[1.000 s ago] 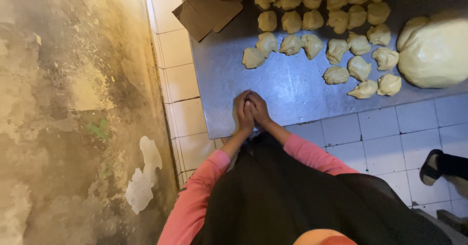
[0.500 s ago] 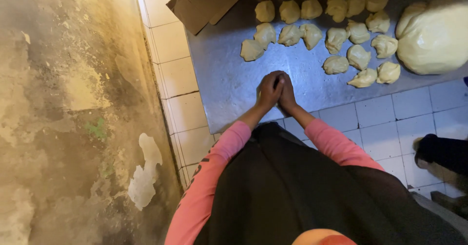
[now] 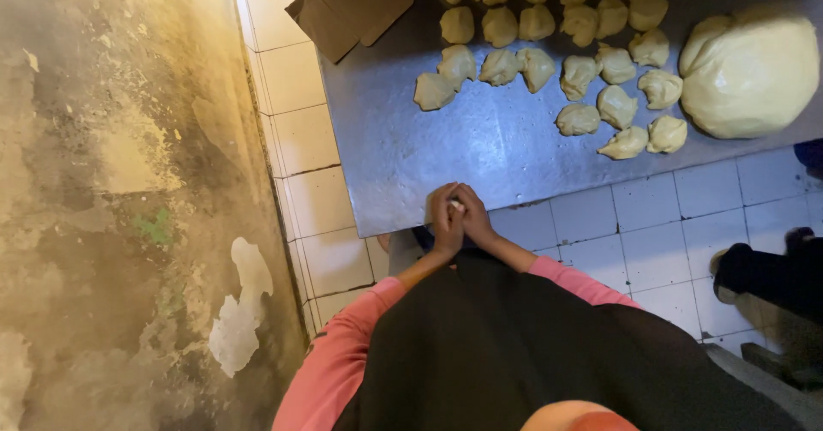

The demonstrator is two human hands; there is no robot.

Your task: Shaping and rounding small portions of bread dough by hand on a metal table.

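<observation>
My left hand (image 3: 444, 222) and right hand (image 3: 474, 219) cup tight around a small dough piece (image 3: 455, 206), pressed between palms at the counter (image 3: 480, 152) edge; shaped dough lumps (image 3: 600, 80) lie beyond.

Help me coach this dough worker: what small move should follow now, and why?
Probably set the small dough piece, cupped between the left hand and right hand, onto the bare metal table, near the dough balls, since both hands are closed round it at the table's near edge.
</observation>
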